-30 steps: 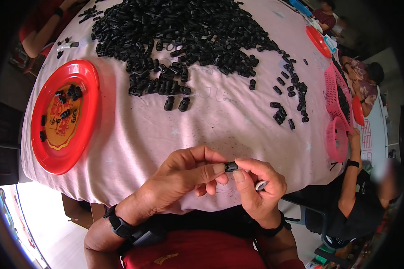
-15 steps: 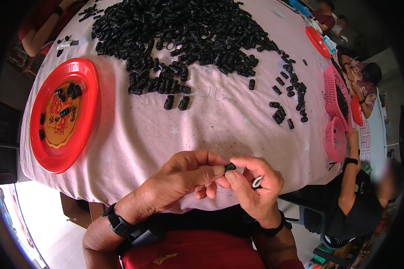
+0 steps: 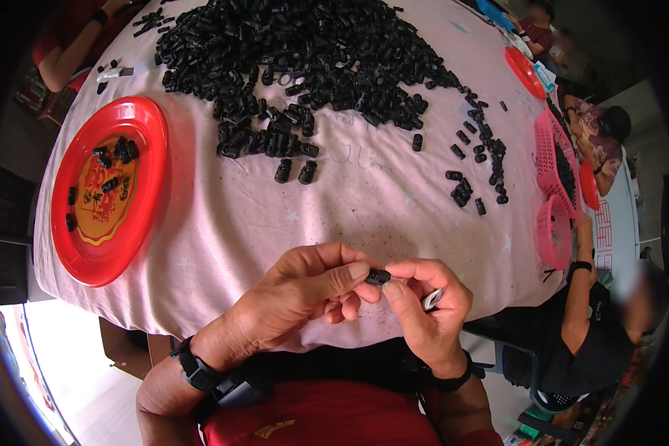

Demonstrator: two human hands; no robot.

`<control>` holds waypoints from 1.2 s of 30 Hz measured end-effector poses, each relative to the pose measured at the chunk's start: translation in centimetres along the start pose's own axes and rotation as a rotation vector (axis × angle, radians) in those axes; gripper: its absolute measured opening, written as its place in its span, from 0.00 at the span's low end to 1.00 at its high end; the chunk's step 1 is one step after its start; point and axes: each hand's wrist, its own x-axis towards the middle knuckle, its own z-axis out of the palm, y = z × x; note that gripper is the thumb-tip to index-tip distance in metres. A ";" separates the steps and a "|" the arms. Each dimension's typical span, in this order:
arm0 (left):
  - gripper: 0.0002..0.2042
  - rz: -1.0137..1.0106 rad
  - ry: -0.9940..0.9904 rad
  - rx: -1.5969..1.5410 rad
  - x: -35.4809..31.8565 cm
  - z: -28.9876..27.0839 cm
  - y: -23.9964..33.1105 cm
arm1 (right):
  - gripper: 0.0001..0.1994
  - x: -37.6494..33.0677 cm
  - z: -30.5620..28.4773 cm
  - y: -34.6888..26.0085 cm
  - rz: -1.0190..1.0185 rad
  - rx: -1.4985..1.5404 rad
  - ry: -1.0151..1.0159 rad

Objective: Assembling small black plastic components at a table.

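Between my two hands, close to the near edge of the table, is a small black plastic cord lock (image 3: 378,276). My left hand (image 3: 301,286) pinches its left end between thumb and forefinger, with the other fingers curled below. At its right end, the thumb and forefinger of my right hand (image 3: 431,312) close on it. A small shiny silver-white object (image 3: 431,299) sticks out from the curled fingers of my right hand; its kind is hidden. Farther off lies a large heap of similar black cord locks (image 3: 297,59), and two stand apart at its near edge.
A red plate (image 3: 152,149) with several black pieces lies at the left. Loose cord locks (image 3: 461,189) are scattered to the right. Pink baskets (image 3: 548,160) and a red dish (image 3: 524,73) line the right edge of the pink-clothed table (image 3: 238,230). Other people sit around it.
The cord lock has turned between my fingertips and more of its length shows. My left thumb has shifted slightly back, and the silver-white object has tilted in my right hand.
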 end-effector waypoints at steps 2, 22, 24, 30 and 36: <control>0.12 0.032 0.006 -0.004 -0.1 0.1 -0.1 | 0.07 -0.3 0.3 0.4 -0.035 0.003 0.003; 0.12 0.128 0.006 0.164 0.2 0.1 -0.6 | 0.13 0.6 0.2 -0.1 -0.351 -0.298 -0.091; 0.12 0.133 0.009 0.164 0.2 0.1 -0.6 | 0.14 0.6 0.0 -0.3 -0.415 -0.404 -0.111; 0.12 0.162 0.019 0.149 0.0 0.2 -0.6 | 0.11 0.4 0.5 -0.7 -0.355 -0.349 -0.003; 0.12 0.146 0.042 0.164 -0.6 0.4 0.1 | 0.11 0.3 -0.1 -0.6 -0.256 -0.227 -0.083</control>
